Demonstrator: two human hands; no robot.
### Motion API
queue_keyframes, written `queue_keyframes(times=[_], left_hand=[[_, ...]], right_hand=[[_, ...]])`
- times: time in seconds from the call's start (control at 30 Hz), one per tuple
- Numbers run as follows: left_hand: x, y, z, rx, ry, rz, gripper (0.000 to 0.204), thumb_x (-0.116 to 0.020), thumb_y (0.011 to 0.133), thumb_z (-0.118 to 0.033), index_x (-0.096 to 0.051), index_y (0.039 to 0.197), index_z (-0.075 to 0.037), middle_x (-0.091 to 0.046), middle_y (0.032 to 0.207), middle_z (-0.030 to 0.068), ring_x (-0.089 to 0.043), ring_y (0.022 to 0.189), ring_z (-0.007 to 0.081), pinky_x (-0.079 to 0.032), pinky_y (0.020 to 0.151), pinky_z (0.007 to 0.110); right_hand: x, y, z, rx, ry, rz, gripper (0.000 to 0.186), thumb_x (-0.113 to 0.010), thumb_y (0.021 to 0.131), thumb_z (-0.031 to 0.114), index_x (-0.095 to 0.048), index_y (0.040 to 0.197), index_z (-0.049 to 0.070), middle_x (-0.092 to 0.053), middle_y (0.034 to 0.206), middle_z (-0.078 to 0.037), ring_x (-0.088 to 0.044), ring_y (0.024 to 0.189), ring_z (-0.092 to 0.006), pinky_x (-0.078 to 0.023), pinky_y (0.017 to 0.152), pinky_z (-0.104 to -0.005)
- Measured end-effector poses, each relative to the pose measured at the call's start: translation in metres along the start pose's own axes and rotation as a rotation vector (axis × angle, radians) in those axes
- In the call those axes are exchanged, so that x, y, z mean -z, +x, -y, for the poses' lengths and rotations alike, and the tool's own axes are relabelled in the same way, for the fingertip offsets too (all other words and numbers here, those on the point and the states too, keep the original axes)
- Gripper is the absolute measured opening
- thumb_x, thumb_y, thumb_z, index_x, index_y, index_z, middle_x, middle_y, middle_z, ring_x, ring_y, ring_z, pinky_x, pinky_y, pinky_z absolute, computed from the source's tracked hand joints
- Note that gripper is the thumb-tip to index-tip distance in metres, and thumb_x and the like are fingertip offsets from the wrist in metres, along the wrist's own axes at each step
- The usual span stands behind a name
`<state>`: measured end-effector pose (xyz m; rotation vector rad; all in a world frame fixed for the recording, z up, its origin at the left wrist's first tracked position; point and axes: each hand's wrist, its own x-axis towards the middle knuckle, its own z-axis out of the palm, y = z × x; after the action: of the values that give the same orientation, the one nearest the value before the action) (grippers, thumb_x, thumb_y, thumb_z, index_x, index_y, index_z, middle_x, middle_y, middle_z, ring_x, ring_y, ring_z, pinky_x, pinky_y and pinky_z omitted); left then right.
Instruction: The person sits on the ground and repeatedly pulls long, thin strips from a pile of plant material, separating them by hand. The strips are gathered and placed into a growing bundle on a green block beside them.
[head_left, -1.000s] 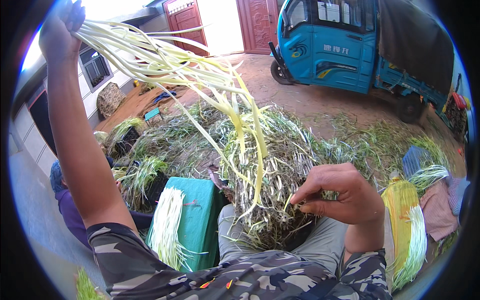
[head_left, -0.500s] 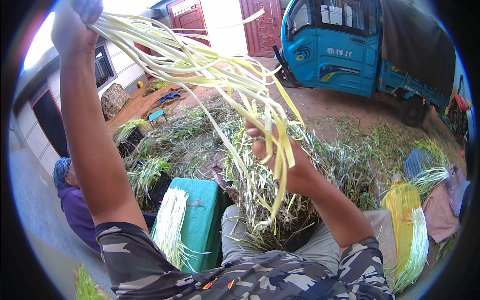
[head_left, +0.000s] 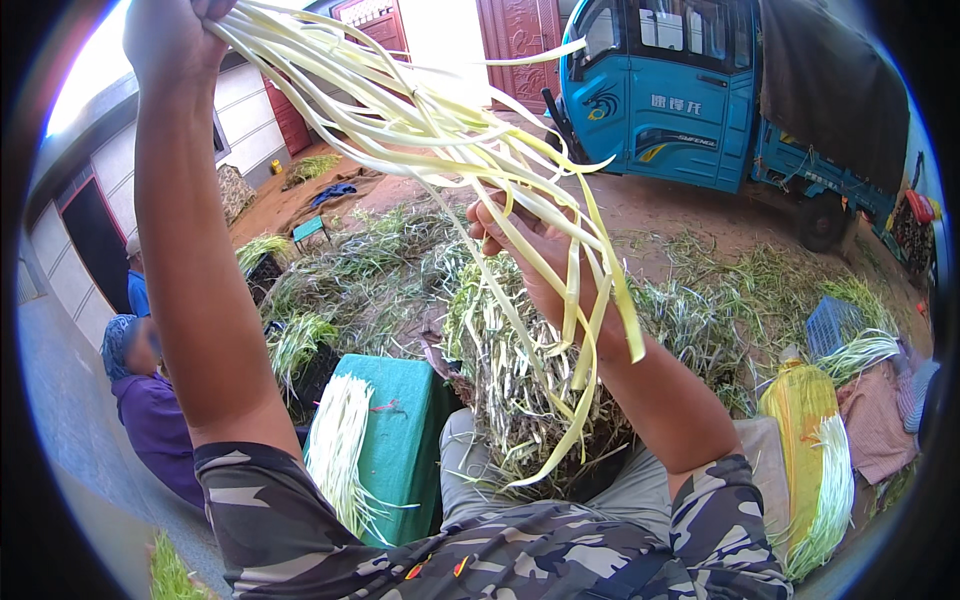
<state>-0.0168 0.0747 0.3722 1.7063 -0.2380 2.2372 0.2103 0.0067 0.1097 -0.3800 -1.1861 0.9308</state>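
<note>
My left hand [head_left: 178, 38], raised high at the upper left, is closed around one end of a bunch of long, flat, pale yellow leaves [head_left: 400, 110] that look like blanched chives. The bunch slants down to the right, its loose tips curling in front of my right forearm. Among those hanging leaves is my right hand [head_left: 540, 260], its fingers bent in; whether a leaf is pinched there is hidden. Below it, between my knees, stands a heap of tangled stalks [head_left: 510, 390]. A sheaf of pale stalks [head_left: 345, 440] lies on a green block [head_left: 400, 400] to the left.
Another pale sheaf [head_left: 828, 490] rests on a yellow sack [head_left: 790, 420] at right. Loose greens [head_left: 370, 270] cover the ground ahead. A blue three-wheeled truck [head_left: 670, 110] stands behind. On the left sits a person in purple [head_left: 155, 420]; a blue crate [head_left: 833, 325] is at right.
My left hand has moved slightly right and up with the bunch. My right hand has risen and shifted a little left, its fingers now higher among the leaves. The loose tips have swung right.
</note>
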Motion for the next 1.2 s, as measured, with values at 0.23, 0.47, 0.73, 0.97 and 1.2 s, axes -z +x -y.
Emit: queue_keyframes(times=[0.23, 0.47, 0.73, 0.97, 1.2], left_hand=[[-0.004, 0.002, 0.000, -0.008, -0.005, 0.020, 0.048, -0.047, 0.107, -0.038, -0.037, 0.062, -0.024, -0.024, 0.051, -0.0083, -0.021, 0.039, 0.0078, -0.015, 0.037, 0.027], [0.005, 0.012, 0.005, 0.017, -0.014, 0.031, 0.047, -0.047, 0.107, -0.038, -0.038, 0.062, -0.024, -0.024, 0.052, -0.0084, -0.021, 0.039, 0.0077, -0.015, 0.037, 0.027], [0.026, 0.026, 0.024, 0.051, -0.066, 0.078, 0.047, -0.047, 0.106, -0.039, -0.038, 0.063, -0.024, -0.025, 0.052, -0.0085, -0.021, 0.040, 0.0076, -0.015, 0.038, 0.027], [0.089, 0.082, 0.065, 0.200, -0.439, 0.440, 0.046, -0.047, 0.107, -0.038, -0.039, 0.064, -0.024, -0.025, 0.053, -0.0086, -0.021, 0.041, 0.0076, -0.016, 0.038, 0.027], [0.036, 0.029, 0.026, 0.050, -0.025, 0.046, 0.045, -0.048, 0.106, -0.037, -0.040, 0.064, -0.024, -0.025, 0.053, -0.0084, -0.021, 0.041, 0.0077, -0.015, 0.039, 0.027]], right_hand=[[-0.004, 0.000, 0.000, 0.052, -0.176, -0.065, 0.028, -0.073, 0.094, 0.022, -0.065, 0.110, 0.000, -0.067, 0.082, -0.004, -0.060, 0.068, -0.0082, -0.049, 0.060, -0.0228], [-0.002, 0.000, -0.005, 0.026, -0.182, -0.072, 0.030, -0.074, 0.094, 0.027, -0.065, 0.106, 0.001, -0.065, 0.081, -0.004, -0.059, 0.069, -0.0083, -0.048, 0.061, -0.0228], [0.000, 0.008, -0.011, 0.244, -0.388, -0.037, 0.029, -0.072, 0.096, 0.027, -0.066, 0.109, 0.002, -0.066, 0.081, -0.003, -0.059, 0.069, -0.0076, -0.048, 0.061, -0.0221], [0.000, 0.009, -0.014, 0.443, -0.587, -0.026, 0.025, -0.067, 0.099, 0.018, -0.067, 0.117, 0.001, -0.067, 0.083, -0.002, -0.059, 0.068, -0.0056, -0.047, 0.058, -0.0191], [-0.001, 0.004, -0.010, -0.133, 0.330, -0.082, 0.032, -0.064, 0.099, 0.021, -0.063, 0.124, 0.000, -0.068, 0.100, -0.007, -0.062, 0.085, -0.0109, -0.049, 0.074, -0.0239]])
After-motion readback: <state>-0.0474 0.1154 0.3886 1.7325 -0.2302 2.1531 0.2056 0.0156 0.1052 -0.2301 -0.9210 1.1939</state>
